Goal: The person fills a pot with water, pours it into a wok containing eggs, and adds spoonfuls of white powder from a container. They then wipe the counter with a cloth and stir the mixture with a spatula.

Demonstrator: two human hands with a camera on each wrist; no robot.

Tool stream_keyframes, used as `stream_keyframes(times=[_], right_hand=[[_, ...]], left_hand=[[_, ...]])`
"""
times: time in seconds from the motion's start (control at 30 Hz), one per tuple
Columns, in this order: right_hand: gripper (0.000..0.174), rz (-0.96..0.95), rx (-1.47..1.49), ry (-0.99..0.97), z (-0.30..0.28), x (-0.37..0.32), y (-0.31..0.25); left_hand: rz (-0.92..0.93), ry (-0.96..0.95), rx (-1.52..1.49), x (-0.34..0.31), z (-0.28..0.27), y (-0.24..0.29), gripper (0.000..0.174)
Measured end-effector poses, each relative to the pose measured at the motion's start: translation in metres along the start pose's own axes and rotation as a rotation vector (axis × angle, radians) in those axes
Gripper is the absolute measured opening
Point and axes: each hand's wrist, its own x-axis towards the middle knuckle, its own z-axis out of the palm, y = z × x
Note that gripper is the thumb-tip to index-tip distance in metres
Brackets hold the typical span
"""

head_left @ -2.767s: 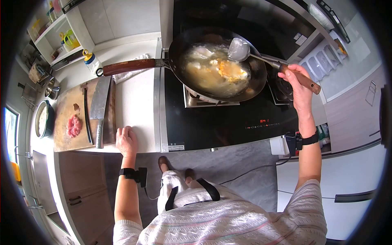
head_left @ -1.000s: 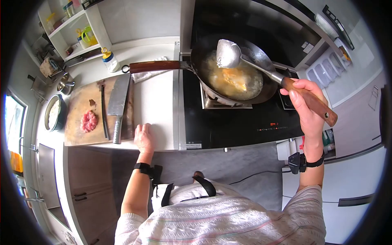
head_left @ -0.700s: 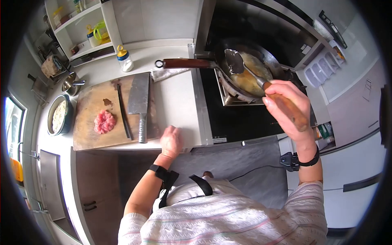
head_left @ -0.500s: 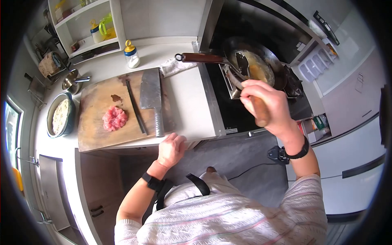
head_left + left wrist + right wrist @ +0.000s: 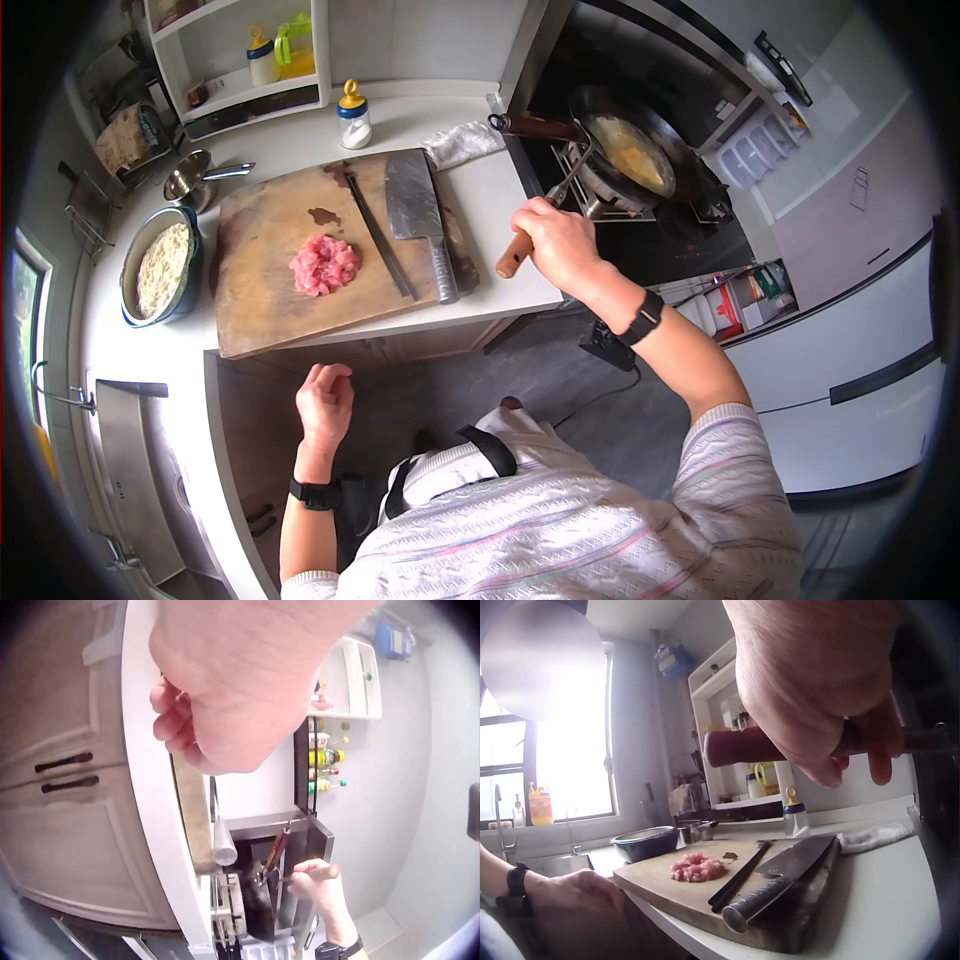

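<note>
My right hand (image 5: 565,245) grips the wooden handle (image 5: 516,254) of a wok turner over the counter, left of the stove. Its metal shaft (image 5: 570,185) slants up toward the wok's near side, and the blade does not show clearly. In the right wrist view the fingers curl round the turner's handle (image 5: 739,746). The wok (image 5: 603,186) sits on the burner with yellow egg (image 5: 630,155) in cloudy liquid, its wooden handle (image 5: 535,127) pointing left. Holding nothing, my left hand (image 5: 325,405) hangs before the counter's front edge with fingers loosely bent.
A cutting board (image 5: 250,250) carries chopped raw meat (image 5: 325,265), black chopsticks (image 5: 380,240) and a cleaver (image 5: 412,195). To its left stand a bowl (image 5: 192,275) of pale food and a small steel pot (image 5: 190,180). Behind are a lidded jar (image 5: 353,130) and a cloth (image 5: 465,147).
My right hand has lifted the turner from the wok and carried it left over the counter. My left hand has come off the counter edge and moved left. The head view has swung left.
</note>
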Motion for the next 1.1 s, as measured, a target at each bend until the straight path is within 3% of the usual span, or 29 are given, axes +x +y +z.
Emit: stream_keyframes(times=[0.07, 0.23, 0.3, 0.43, 0.77, 0.83, 1.1], right_hand=[[0.019, 0.089, -0.044, -0.041, 0.015, 0.007, -0.002], [0.02, 0.196, -0.057, -0.115, 0.055, 0.017, 0.002], [0.011, 0.193, -0.057, -0.136, 0.067, 0.019, 0.002], [0.014, 0.304, -0.059, -0.227, 0.077, 0.018, 0.0], [0.022, 0.326, -0.006, -0.224, 0.095, 0.0, 0.009], [0.03, 0.312, -0.04, -0.195, 0.099, -0.002, 0.01], [0.034, 0.31, 0.001, -0.139, 0.103, -0.009, 0.009]], left_hand=[[-0.04, 0.037, 0.0, -0.009, -0.013, -0.013, 0.014], [-0.136, 0.109, 0.003, -0.027, -0.041, -0.032, 0.016], [-0.176, 0.118, -0.02, -0.035, -0.048, -0.041, 0.015], [-0.209, 0.176, 0.014, -0.043, -0.063, -0.045, 0.016], [-0.224, 0.338, 0.027, -0.053, -0.099, -0.063, 0.017], [-0.241, 0.351, -0.006, -0.056, -0.103, -0.072, 0.015], [-0.261, 0.449, 0.174, -0.066, -0.122, -0.09, 0.016]])
